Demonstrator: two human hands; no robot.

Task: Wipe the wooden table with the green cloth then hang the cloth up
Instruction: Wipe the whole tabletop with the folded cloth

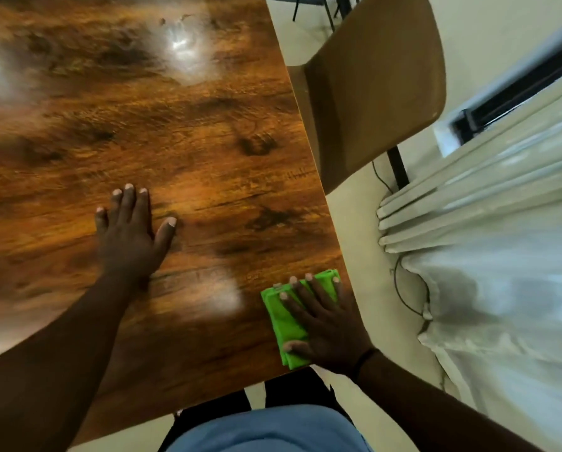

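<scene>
Head view: the right hand [325, 324] lies flat, fingers straight and spread, pressing the folded green cloth [289, 324] onto the wooden table [181, 132] at its near right corner, about five o'clock. The left hand [132, 233] rests open-palmed on the tabletop near seven o'clock, holding nothing. A brown chair [377, 79] stands at the table's right edge, one o'clock; pale curtains [488, 249] hang at three.

Green cloth [287, 316] half hidden under right hand [327, 334] — table [191, 132] far end blurred.
</scene>
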